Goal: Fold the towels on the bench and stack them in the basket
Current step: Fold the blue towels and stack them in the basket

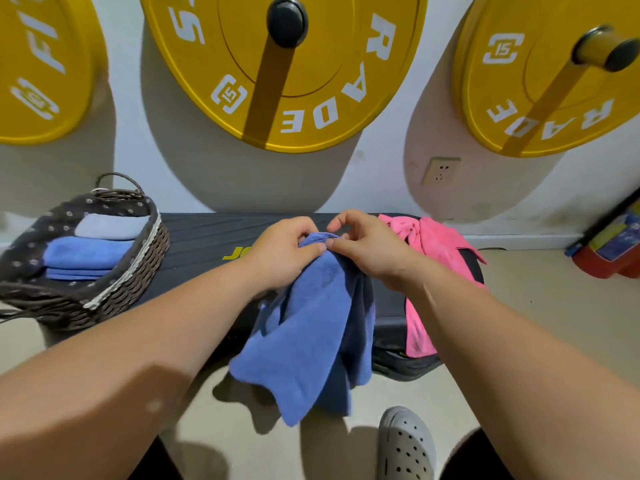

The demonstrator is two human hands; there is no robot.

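a grey clog [407, 445] stands on the floor at the near edge, between two bare forearms. above it a blue towel [311, 327] hangs bunched in front of the black bench [201, 244], held up by its top edge: the left hand [280, 251] grips it and the right hand [367, 244] pinches it just beside. a pink towel [436, 244] lies crumpled on the bench to the right. at the bench's left end, the wicker basket [114, 292] holds folded towels [86, 254], blue and grey. yellow weight plates [277, 64] hang on the far wall
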